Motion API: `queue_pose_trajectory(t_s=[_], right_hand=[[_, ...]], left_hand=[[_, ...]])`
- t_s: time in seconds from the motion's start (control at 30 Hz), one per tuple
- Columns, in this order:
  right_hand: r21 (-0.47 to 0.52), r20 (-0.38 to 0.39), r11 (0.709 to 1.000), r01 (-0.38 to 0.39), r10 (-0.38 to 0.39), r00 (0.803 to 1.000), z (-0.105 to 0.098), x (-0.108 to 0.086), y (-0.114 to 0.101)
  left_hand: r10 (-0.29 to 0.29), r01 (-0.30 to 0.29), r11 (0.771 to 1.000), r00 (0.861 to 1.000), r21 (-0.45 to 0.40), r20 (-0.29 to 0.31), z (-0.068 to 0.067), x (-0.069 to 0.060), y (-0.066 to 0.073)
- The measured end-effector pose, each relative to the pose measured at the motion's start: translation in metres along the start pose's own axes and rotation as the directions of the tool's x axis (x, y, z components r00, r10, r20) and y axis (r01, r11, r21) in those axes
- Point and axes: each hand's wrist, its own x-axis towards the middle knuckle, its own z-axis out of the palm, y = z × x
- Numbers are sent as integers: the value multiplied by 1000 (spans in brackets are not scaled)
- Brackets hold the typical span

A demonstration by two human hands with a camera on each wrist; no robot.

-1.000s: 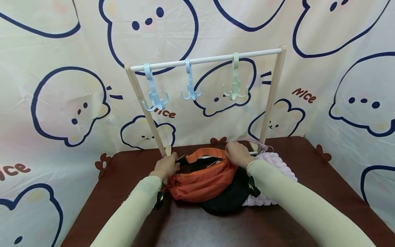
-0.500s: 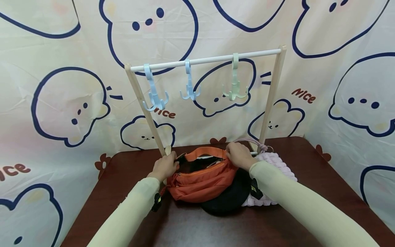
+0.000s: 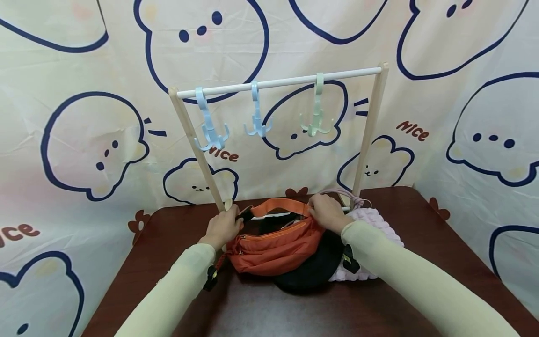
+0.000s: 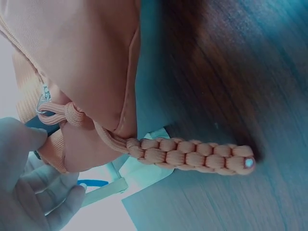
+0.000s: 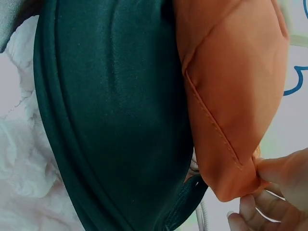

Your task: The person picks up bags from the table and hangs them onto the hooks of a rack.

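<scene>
An orange waist bag (image 3: pixel 278 250) with a front zipper sits on the table, its orange strap (image 3: pixel 282 205) arching up behind it. My left hand (image 3: pixel 222 228) grips the strap by a black buckle (image 4: pixel 45 126) at the bag's left end. A braided cord pull (image 4: pixel 192 156) dangles from the zipper there. At the other end, my right hand (image 3: pixel 327 213) pinches the bag's corner between thumb and fingers, as the right wrist view shows. Under and beside the bag lies a black cap (image 3: pixel 311 269), seen close up in the right wrist view as a dark brim.
Behind stands a wooden rack with a white rail (image 3: pixel 286 82). Two blue hooks, one of them a left hook (image 3: pixel 209 126), and a pale green hook (image 3: pixel 316 110) hang from it. A fluffy pink bag (image 3: pixel 375 229) with a cord handle lies on the brown table (image 3: pixel 269 309), right of the cap.
My left hand has shifted slightly left, and the strap behind the bag has risen a little. The right hand keeps its hold. The green hook has turned slightly on the rail.
</scene>
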Motion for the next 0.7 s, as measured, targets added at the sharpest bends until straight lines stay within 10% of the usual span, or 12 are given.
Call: queue_pose_trajectory(t_s=[0.7], right_hand=[[-14,-31,998,60,-60,998,-5,-4,-5]], left_hand=[[20,-22,1000,995,-15,-100,-4,-5,1]])
